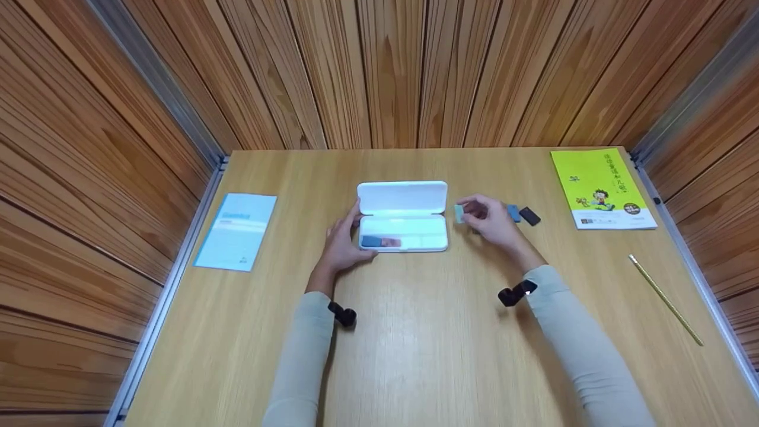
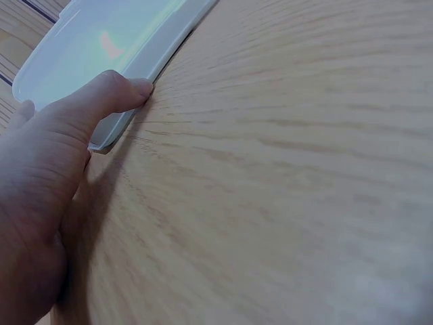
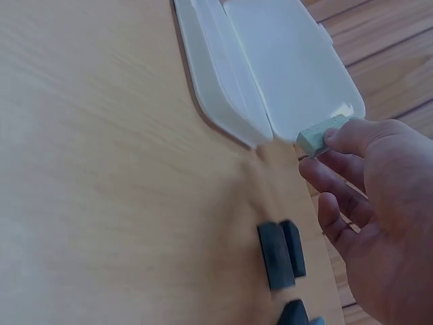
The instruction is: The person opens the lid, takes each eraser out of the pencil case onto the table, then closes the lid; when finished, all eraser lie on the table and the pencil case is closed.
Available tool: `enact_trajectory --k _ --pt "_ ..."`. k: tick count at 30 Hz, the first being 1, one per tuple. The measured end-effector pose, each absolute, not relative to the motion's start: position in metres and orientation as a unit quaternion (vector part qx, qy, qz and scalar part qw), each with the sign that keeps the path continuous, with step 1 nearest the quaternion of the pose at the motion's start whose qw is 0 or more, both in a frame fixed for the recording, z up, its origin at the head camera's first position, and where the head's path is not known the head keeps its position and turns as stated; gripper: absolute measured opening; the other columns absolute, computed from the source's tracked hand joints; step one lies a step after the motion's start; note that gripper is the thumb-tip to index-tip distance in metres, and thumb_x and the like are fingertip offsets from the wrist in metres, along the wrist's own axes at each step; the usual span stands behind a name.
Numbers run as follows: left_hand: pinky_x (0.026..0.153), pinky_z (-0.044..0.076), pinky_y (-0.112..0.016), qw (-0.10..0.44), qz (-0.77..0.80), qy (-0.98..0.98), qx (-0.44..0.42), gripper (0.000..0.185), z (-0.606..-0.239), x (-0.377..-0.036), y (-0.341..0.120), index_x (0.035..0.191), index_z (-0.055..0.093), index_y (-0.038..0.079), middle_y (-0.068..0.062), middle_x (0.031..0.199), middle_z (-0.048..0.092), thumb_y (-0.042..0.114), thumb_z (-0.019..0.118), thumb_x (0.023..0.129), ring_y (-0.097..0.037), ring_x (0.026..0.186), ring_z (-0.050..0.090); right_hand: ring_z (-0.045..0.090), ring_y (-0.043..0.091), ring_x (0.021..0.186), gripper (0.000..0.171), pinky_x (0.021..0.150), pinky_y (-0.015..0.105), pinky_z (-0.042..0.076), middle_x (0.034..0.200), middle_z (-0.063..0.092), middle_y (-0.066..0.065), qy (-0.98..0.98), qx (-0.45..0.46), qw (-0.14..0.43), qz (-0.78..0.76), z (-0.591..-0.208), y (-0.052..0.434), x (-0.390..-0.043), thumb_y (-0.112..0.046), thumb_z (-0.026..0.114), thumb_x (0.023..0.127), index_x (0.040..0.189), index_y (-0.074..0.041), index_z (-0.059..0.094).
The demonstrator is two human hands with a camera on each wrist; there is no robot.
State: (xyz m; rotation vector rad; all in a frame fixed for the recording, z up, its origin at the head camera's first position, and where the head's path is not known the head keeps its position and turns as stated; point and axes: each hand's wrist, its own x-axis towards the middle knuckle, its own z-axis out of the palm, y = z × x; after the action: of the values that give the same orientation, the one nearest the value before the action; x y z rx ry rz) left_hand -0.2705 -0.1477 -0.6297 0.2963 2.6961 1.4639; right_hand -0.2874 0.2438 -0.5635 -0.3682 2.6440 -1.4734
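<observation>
A white pencil case lies with its lid raised in the middle of the table. Inside its tray, toward the left, rests a blue and pinkish eraser. My left hand grips the case at its left end; in the left wrist view the thumb lies along the front rim. To the right of the case, my right hand pinches a pale green eraser between thumb and fingers, held off the table. Just beyond that hand lie a blue eraser and a black eraser.
A light blue booklet lies at the left of the table. At the back right is a yellow-green book, with a gold pencil nearer the right edge. Wooden panels enclose the table's back and sides.
</observation>
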Motion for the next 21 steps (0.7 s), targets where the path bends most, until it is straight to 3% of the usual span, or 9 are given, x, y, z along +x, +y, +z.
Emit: enact_trajectory --k 13,21 --pt "0.137 0.017 -0.062 0.030 0.468 0.878 0.091 0.133 -0.629 -0.270 -0.147 0.183 0.016 0.034 -0.003 0.165 0.063 0.030 0.102 0.081 -0.030 0.155 0.049 0.064 0.004 0.096 0.034 0.082 0.012 0.053 0.126 0.072 0.028 0.866 -0.084 0.019 -0.493 -0.565 0.290 -0.294 -0.004 0.070 0.109 0.143 0.003 0.070" --pt "0.134 0.020 -0.060 0.030 0.467 0.879 0.089 0.134 -0.630 -0.271 -0.147 0.182 0.016 0.035 -0.001 0.164 0.063 0.031 0.102 0.080 -0.029 0.156 0.048 0.061 0.006 0.102 0.033 0.083 0.011 0.050 0.131 0.070 0.026 0.869 -0.048 0.009 -0.493 -0.572 0.306 -0.292 -0.005 0.068 0.110 0.143 0.001 0.069"
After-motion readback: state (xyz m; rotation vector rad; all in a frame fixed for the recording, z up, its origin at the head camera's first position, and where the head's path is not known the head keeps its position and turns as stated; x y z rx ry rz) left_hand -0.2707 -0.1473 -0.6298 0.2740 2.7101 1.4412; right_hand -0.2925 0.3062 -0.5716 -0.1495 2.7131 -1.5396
